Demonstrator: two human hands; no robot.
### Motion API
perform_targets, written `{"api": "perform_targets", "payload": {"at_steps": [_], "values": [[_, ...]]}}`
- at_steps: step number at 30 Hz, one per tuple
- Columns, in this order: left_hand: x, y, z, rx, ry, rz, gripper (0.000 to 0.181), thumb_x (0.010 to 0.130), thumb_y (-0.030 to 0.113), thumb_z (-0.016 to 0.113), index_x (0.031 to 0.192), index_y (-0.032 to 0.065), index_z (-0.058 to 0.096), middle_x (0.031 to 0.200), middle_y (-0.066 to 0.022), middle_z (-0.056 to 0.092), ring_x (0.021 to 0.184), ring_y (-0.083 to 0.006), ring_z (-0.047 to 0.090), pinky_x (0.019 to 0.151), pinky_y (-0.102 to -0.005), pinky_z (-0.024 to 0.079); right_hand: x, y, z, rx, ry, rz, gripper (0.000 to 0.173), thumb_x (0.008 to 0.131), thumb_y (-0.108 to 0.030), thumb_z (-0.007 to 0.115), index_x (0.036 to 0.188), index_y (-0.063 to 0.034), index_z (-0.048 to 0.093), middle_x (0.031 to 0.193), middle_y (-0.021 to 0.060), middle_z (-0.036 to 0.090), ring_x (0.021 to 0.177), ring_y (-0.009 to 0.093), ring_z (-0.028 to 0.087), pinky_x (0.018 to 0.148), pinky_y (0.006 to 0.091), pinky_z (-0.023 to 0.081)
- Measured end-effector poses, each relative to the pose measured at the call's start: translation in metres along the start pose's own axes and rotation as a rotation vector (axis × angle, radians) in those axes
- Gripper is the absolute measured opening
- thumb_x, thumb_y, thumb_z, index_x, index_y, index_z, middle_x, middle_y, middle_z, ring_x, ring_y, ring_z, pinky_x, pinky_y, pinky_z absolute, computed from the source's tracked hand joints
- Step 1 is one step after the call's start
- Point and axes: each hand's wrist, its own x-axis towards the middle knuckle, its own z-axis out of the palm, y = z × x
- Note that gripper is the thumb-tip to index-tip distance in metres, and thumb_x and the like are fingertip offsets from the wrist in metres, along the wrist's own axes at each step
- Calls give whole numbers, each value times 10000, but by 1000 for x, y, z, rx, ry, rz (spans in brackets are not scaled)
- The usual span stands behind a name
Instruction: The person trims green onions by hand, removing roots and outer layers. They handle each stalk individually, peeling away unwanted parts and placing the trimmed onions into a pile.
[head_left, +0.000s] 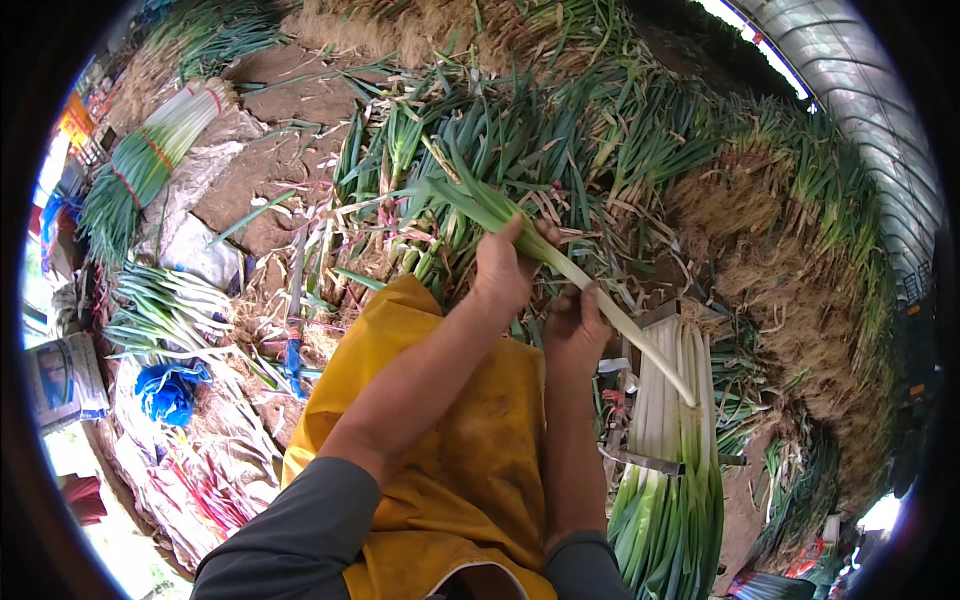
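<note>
A long spring onion (645, 345) lies slantwise across both hands, with its green leaves up and left and its white shank down and right. My left hand (506, 266) is closed around it where the leaves meet the shank. Lower on the white part, my right hand (577, 326) pinches it between thumb and fingers. The root end tapers to a pale tip above a metal rack (656, 463). Cleaned spring onions (664, 510) lie side by side in that rack, whites away from me and greens towards me. A yellow apron (457, 420) covers my lap.
Uncleaned spring onions (517, 142) are heaped ahead, their fibrous roots (742, 225) curving round to the right. At left are a banded bundle (161, 146), loose spring onions (165, 307), crumpled blue plastic (166, 394), red ties (202, 487) and a long blue-handled tool (293, 352).
</note>
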Motion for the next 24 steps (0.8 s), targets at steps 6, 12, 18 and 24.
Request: {"api": "perform_targets", "payload": {"at_steps": [6, 12, 18, 24], "values": [[22, 66, 11, -183, 56, 178, 208, 1136, 213, 543, 1126, 6, 532, 991, -145, 663, 899, -330, 684, 883, -484, 603, 14, -81, -57, -166, 45, -163, 267, 1078, -299, 726, 1115, -35, 698, 929, 72, 695, 836, 166, 661, 765, 322, 563], [32, 94, 1, -125, 85, 345, 206, 1147, 195, 538, 1078, 4, 569, 934, -139, 648, 820, -317, 653, 818, -477, 601, 29, -169, -73, -148, 76, -375, 477, 1074, -507, 667, 1221, -53, 679, 1119, 107, 714, 1030, 278, 672, 1032, 459, 519], [33, 89, -8, 18, 137, 365, 316, 1152, 304, 544, 1185, -11, 531, 1059, -201, 704, 938, -368, 728, 862, -501, 632, 40, -286, -56, -64, 251, -757, 387, 1148, -433, 541, 1256, -72, 633, 956, 57, 615, 866, 206, 588, 923, 428, 539], [34, 61, -12, 346, 189, 296, 540, 1152, 296, 518, 1547, -57, 410, 1190, -196, 704, 1011, -336, 741, 891, -473, 648, -19, -392, 72, -400, 172, -1274, 359, 1097, -375, 644, 1226, -41, 627, 836, 66, 625, 657, 157, 534, 645, 352, 505]]}}
